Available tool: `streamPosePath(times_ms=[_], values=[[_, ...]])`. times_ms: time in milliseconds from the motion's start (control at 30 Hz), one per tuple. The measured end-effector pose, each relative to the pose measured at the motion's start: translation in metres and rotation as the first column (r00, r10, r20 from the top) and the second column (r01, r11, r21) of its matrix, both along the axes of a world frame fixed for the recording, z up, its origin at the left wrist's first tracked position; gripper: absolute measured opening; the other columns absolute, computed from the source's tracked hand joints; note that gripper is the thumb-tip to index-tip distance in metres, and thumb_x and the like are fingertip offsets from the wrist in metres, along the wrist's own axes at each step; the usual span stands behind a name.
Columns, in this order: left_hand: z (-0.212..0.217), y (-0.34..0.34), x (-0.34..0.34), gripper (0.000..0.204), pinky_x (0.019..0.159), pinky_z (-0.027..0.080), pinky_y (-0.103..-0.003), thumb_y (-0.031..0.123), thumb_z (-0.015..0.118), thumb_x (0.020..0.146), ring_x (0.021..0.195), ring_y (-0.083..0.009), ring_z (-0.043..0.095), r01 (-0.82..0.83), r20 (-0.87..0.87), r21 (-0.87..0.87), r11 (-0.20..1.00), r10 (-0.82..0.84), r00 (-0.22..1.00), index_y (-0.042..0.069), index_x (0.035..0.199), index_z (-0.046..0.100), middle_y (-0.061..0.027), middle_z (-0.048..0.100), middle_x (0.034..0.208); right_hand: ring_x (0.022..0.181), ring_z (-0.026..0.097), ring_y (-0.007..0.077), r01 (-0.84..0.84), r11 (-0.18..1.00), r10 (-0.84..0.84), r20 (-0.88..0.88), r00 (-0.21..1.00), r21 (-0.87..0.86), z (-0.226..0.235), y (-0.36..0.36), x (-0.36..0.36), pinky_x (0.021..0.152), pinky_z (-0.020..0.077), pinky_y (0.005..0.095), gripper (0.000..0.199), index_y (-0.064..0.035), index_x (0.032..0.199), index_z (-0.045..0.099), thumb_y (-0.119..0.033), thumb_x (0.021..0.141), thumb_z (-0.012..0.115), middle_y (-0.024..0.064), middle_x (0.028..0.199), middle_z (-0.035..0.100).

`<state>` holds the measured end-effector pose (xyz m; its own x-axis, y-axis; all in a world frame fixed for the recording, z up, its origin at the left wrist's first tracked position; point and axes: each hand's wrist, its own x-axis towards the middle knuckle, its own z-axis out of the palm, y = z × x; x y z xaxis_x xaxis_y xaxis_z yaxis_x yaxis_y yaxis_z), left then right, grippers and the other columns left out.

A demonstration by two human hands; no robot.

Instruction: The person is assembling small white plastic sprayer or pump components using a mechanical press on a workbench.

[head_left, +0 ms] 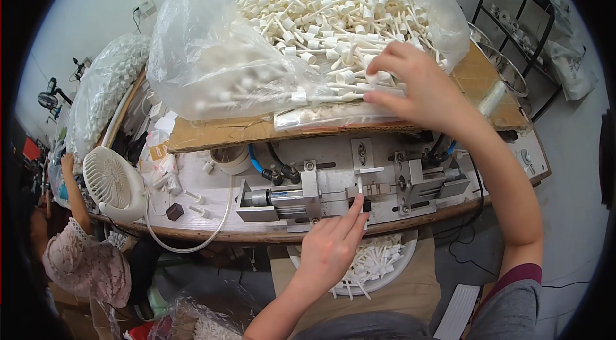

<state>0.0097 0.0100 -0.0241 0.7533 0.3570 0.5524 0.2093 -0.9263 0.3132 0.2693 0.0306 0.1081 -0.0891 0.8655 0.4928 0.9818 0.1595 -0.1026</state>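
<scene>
A slim white piece (360,182) is standing in the middle of the metal jig (385,190), near the front of the worktop (189,179), and the left hand (328,251) is reaching in from the near side with its forefinger extending to the piece's near end. The thumb is hiding beneath that hand, so I cannot tell whether its grip is pinching anything. The right hand (417,86) is hovering farther back over a heap of white capped sticks (340,19), its grip showing wide, with thumb and forefinger standing apart beside the nearest caps. A clear plastic bag (186,51) is surrounding the heap and sitting on a cardboard sheet (218,136) on the far side. A metal cylinder unit (289,199) is flanking the jig on the left, a blue hose (255,159) running behind it, and a matching unit (428,181) is flanking it on the right. Below the near edge, a white basin (410,251) is holding more white sticks (375,258). Toward the left, a small dark block (174,211) is lying near a white fan (112,183), and another person (83,260) is sitting beyond the worktop's left end. A black rack (513,28) is standing at the far right.
</scene>
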Motion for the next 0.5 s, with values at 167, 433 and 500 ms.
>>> streamPosePath(times_ms=[167, 433, 500], values=[[0.01, 0.0, 0.011, 0.03, 0.061, 0.052, -0.03, 0.01, 0.077, 0.075, 0.064, -0.0196, 0.066, -0.019, -0.133, 0.045, 0.999, 0.024, 0.991, 0.003, 0.104, 0.07, -0.0137, 0.067, 0.125, 0.093, 0.062, 0.0319, 0.016, 0.996, -0.026, -0.117, 0.993, -0.089, -0.016, -0.013, 0.005, 0.08, 0.0501, 0.0399, 0.026, -0.004, 0.102, 0.063, -0.026, 0.089, 0.069, 0.0139, 0.1, 0.062], [0.015, 0.0, 0.011, 0.028, 0.056, 0.051, -0.029, 0.013, 0.078, 0.075, 0.054, -0.0202, 0.061, -0.043, -0.169, 0.026, 0.999, 0.047, 0.984, 0.007, 0.102, 0.071, -0.0103, 0.069, 0.124, 0.09, 0.061, 0.0338, -0.05, 0.998, 0.045, 0.137, 0.99, 0.038, -0.028, -0.018, 0.006, 0.075, 0.0504, 0.0419, 0.019, -0.0029, 0.106, 0.055, -0.017, 0.094, 0.061, 0.0131, 0.098, 0.059], [0.015, -0.001, 0.012, 0.027, 0.055, 0.051, -0.029, 0.013, 0.078, 0.075, 0.053, -0.0203, 0.061, -0.041, -0.167, 0.022, 0.999, 0.044, 0.985, 0.008, 0.101, 0.071, -0.01, 0.069, 0.123, 0.089, 0.062, 0.0338, -0.032, 0.999, 0.03, 0.139, 0.99, 0.013, -0.028, -0.015, 0.007, 0.074, 0.0503, 0.0425, 0.017, -0.0037, 0.104, 0.053, -0.016, 0.095, 0.06, 0.013, 0.096, 0.058]])
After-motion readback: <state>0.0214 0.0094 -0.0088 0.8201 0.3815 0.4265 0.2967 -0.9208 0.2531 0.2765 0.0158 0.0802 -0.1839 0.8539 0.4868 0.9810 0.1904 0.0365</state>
